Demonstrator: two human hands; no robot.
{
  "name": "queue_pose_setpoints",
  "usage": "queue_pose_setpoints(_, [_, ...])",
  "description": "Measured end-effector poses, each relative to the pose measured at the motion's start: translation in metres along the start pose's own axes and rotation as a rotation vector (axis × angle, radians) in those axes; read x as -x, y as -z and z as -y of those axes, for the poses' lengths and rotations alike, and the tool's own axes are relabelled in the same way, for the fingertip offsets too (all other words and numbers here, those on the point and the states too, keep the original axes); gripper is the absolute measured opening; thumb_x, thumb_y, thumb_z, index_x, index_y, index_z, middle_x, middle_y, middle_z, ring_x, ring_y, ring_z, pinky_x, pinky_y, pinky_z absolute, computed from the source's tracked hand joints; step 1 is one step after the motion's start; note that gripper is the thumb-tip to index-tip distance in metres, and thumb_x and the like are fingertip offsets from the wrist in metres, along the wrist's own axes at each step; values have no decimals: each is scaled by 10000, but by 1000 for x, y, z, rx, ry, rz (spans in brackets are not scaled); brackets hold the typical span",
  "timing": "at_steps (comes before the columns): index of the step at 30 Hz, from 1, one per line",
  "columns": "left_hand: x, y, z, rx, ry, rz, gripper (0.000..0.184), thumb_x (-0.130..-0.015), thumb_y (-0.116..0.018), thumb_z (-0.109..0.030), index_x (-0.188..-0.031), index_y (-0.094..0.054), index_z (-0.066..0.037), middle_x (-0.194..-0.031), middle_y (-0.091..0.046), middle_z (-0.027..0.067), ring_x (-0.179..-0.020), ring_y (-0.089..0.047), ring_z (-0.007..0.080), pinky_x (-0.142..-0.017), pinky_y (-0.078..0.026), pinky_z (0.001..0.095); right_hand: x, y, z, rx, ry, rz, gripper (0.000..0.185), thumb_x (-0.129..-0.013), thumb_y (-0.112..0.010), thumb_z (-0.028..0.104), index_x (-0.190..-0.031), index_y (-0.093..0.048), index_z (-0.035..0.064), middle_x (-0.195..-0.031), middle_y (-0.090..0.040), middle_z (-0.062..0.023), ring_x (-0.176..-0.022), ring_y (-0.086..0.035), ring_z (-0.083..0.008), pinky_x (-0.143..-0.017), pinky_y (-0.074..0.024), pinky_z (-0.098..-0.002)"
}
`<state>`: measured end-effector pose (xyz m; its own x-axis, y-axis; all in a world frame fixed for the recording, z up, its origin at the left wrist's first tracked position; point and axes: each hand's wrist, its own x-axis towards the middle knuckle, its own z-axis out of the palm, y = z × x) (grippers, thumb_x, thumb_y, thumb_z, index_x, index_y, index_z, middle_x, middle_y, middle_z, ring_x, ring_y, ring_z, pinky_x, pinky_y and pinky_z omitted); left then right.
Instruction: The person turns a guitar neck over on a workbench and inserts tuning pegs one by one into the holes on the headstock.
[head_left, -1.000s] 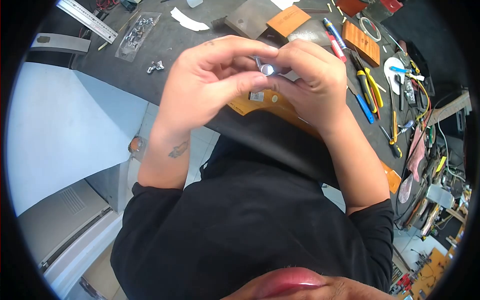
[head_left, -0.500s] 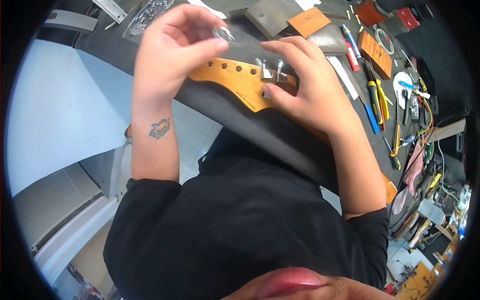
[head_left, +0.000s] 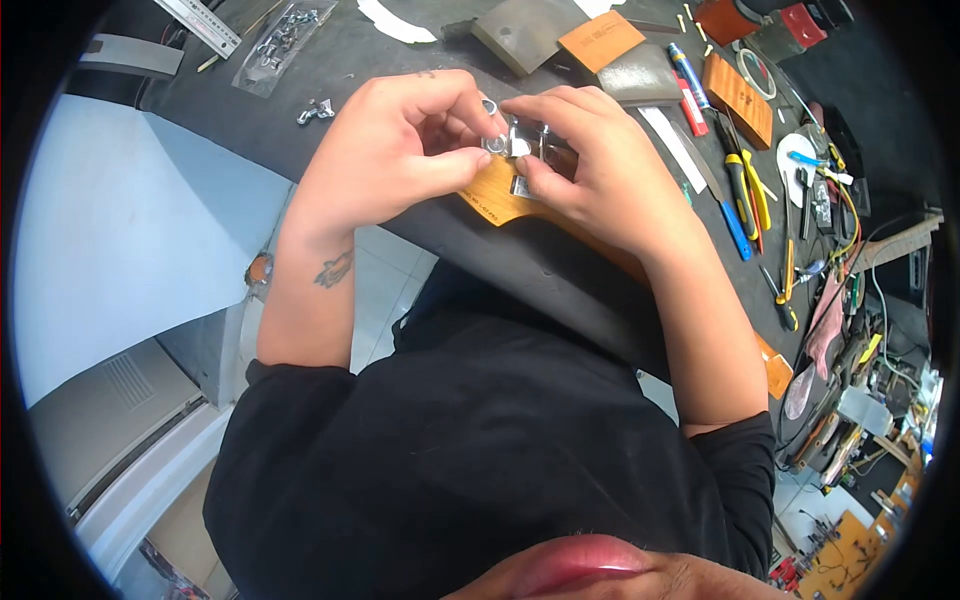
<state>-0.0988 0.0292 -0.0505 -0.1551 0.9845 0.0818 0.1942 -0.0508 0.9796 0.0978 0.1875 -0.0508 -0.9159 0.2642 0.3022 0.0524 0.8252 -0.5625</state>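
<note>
"Two hands, bare, on the entry. Contents?"

"Left hand point(head_left: 400, 150): thumb and fingertips pinched narrow, holding one shiny metal tuner point(head_left: 496, 145). Right hand point(head_left: 605, 165): half curled, thumb and forefinger parted beside the mounted tuners point(head_left: 520, 147); whether it grips them, cannot tell."

"One wooden headstock point(head_left: 488, 190). Location and lie?"

"Between the hands, its visible face just to the near side of the left fingertips. Long axis: slanting from far left to near right, the neck point(head_left: 610, 250) running on beneath the right hand."

"Governing relation?"

"Held tuner: just left of the mounted ones, towards the headstock's far edge; contact with the wood, cannot tell. Left hand nearer the headstock's left end, right hand nearer the neck."
</note>
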Motion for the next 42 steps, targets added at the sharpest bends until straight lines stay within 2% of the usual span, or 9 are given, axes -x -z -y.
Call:
queue_pose_setpoints(8, [-4,-7,-15,-371,-76,-96,134,-909,-639,119,-1018,-621,43,-1178,-733,116,-880,-663,75,-751,-563,252,0,0,0,13,-13,3,412,-873,-759,178,-1253,-733,19,-1087,-728,-161,-1088,-661,-364,-999,-544,-469])
queue_pose_setpoints(11, [-4,-8,-3,-282,-144,-80,119,-893,-651,116,-983,-634,39,-1196,-746,121,-832,-659,66,-690,-545,255,2,0,0,22,-11,-3,414,-870,-759,183,-1251,-736,20,-1080,-726,-159,-1080,-661,-364,-988,-547,-469])
queue_pose_setpoints(17, [-5,-12,-6,-744,-445,-146,92,-807,-739,80,-862,-680,35,-1169,-780,134,-921,-733,228,-796,-568,350,2,1,-2,34,-13,5,406,-870,-756,183,-1238,-739,14,-1076,-725,-159,-1058,-669,-369,-980,-552,-475])
queue_pose_setpoints(20, [-3,-9,-2,-683,-391,-69,84,-801,-750,70,-868,-713,35,-1134,-793,136,-947,-721,297,-853,-564,391,2,0,-1,29,-13,-5,404,-871,-755,182,-1236,-739,12,-1081,-727,-161,-1059,-672,-369,-983,-552,-476])
queue_pose_setpoints(29, [2,-8,-2,-684,-416,-104,159,-829,-737,82,-972,-772,22,-1205,-783,129,-986,-727,244,-874,-564,373,1,1,3,13,-60,22,433,-883,-773,188,-1276,-715,16,-1108,-721,-158,-1093,-669,-359,-991,-554,-469])
queue_pose_setpoints(32, [14,6,-13,-503,-271,-300,183,-866,-705,86,-1019,-771,11,-1257,-774,103,-1003,-714,191,-887,-563,345,2,4,5,-12,-83,11,486,-891,-778,197,-1333,-681,21,-1143,-709,-161,-1125,-665,-355,-1000,-552,-464])
queue_pose_setpoints(34, [19,42,1,-554,-327,-543,196,-878,-731,-23,-1070,-769,-19,-1156,-777,98,-913,-715,243,-828,-582,355,3,4,4,-8,-59,-27,527,-894,-781,201,-1373,-654,26,-1168,-702,-163,-1149,-662,-354,-1006,-551,-461])
queue_pose_setpoints(36, [34,60,-6,-841,-72,-684,248,-887,-724,-5,-1132,-758,-23,-1116,-762,92,-867,-695,242,-816,-577,360,3,3,4,-10,-66,-57,540,-893,-782,200,-1385,-642,27,-1176,-700,-166,-1168,-661,-354,-1013,-550,-458])
queue_pose_setpoints(42, [51,74,7,-927,163,-438,255,-898,-752,-28,-1152,-747,-17,-1100,-736,87,-815,-659,235,-782,-563,363,1,5,7,13,-80,-56,521,-908,-779,205,-1377,-641,25,-1172,-701,-169,-1175,-661,-356,-1020,-546,-458])
